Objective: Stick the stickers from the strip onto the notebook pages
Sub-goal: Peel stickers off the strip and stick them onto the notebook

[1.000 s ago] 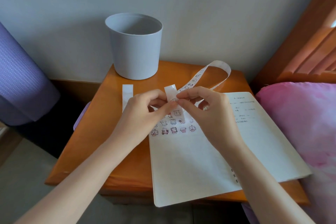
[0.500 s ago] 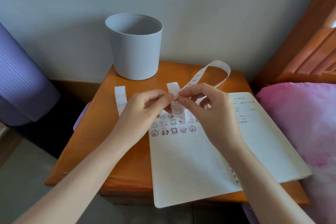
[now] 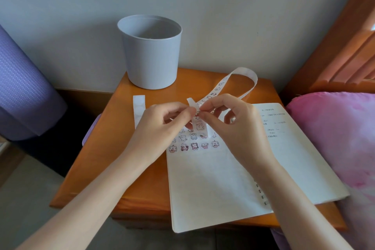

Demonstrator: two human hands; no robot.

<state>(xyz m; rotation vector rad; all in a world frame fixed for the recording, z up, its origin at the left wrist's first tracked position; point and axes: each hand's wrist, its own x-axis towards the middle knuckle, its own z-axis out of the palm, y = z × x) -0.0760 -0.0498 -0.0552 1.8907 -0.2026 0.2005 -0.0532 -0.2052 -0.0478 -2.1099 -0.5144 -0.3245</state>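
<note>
An open notebook (image 3: pixel 219 184) lies on the orange wooden table (image 3: pixel 113 148), its left page carrying several small cartoon stickers (image 3: pixel 193 145) in rows near the top. A long white sticker strip (image 3: pixel 233 81) loops up behind my hands and hangs down between them. My left hand (image 3: pixel 162 124) pinches the strip near its upper end. My right hand (image 3: pixel 233 126) pinches a sticker on the strip with thumb and forefinger, just above the page. The two hands' fingertips nearly touch.
A grey plastic bin (image 3: pixel 150 50) stands at the table's back left. A blank white backing strip (image 3: pixel 139 109) lies left of my hands. A purple rolled mat (image 3: pixel 22 87) is at the far left, pink bedding (image 3: pixel 341 138) and a wooden headboard (image 3: pixel 341 46) at the right.
My hands stayed above the page's top, working the strip between the fingertips. The strip's free end shifted slightly. The blank backing piece on the table appears slightly further left.
</note>
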